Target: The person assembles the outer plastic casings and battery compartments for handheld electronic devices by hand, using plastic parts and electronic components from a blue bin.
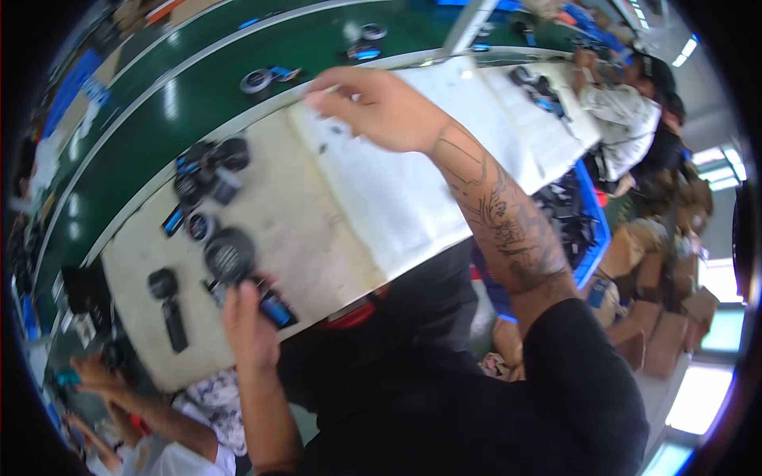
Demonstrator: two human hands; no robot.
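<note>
My left hand [252, 329] is closed at the base of a black handheld fan with a round, grilled head [229, 254]. Its handle is mostly hidden by the hand. Beside those fingers lies a black-and-blue flat piece [276, 309]. My right hand [377, 107] is raised over the far side of the table, thumb and fingers drawn together and smeared by motion; anything between them is too small to name. A few small dark bits [323, 148] lie on the white sheet below it. Another black handheld fan [168, 309] rests on the table at the left.
A cluster of black round parts [210, 170] sits on the worktable [302, 230]. Beyond runs a green conveyor belt [190, 103] carrying several parts. A blue crate of black parts [587, 230] stands at right. Co-workers' hands [99, 373] are at lower left; another person [623, 111] sits far right.
</note>
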